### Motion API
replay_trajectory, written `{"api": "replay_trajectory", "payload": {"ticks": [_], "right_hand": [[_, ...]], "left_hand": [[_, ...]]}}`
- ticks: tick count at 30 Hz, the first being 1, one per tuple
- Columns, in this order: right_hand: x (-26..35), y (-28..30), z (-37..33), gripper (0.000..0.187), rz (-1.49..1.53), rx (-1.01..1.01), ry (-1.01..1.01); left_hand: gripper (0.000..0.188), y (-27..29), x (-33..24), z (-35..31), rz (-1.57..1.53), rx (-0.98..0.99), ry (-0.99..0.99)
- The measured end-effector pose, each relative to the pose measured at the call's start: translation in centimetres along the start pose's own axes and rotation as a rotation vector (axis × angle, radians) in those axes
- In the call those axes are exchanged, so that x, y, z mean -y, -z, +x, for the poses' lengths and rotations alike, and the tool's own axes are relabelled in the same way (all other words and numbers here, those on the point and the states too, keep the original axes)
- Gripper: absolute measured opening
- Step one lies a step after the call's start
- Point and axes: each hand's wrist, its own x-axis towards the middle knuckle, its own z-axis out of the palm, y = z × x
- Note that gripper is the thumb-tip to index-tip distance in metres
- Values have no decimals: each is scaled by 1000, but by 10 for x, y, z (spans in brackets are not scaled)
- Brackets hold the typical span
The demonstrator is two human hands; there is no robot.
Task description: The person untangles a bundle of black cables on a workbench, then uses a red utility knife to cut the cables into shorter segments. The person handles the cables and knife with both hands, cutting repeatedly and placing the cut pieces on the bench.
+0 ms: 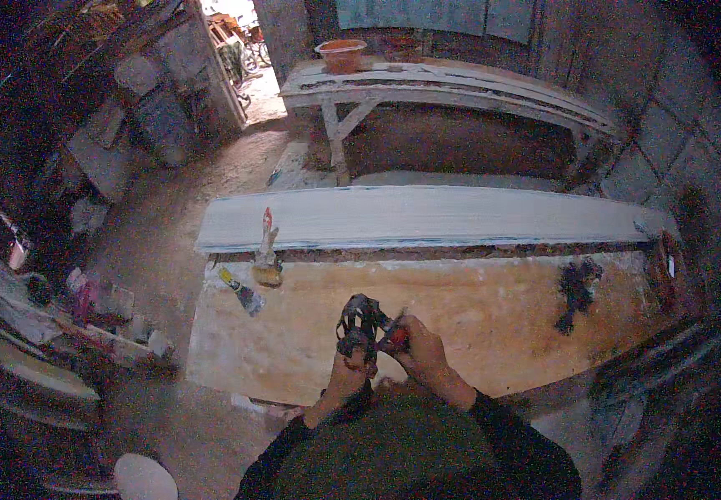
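My left hand (353, 372) is closed on a black, cage-like object (360, 313) with open slots, held upright over the near middle of the wooden table (469, 321). Beside it, my right hand (421, 347) is closed round a small dark thing with a red part (396, 335). Its dark end meets the side of the black object, and its exact kind is too blurred to tell. On the table to the left lie a wide paintbrush (268, 271) with a red-tipped handle and a putty knife (241, 292) with a yellow handle.
A long white-painted board (427, 218) lies along the table's far edge. A dark crumpled clump (577, 292) rests on the right. Behind stands a white bench (469, 81) carrying an orange-brown basin (342, 57). At lower left is a pale round top (145, 477); an open doorway (252, 62) lies beyond.
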Motion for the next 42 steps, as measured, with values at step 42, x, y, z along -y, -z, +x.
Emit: {"api": "replay_trajectory", "payload": {"ticks": [42], "right_hand": [[-147, 171, 8, 31, -757, 6, 113]], "left_hand": [[17, -45, 20, 21, -302, 299, 450]]}}
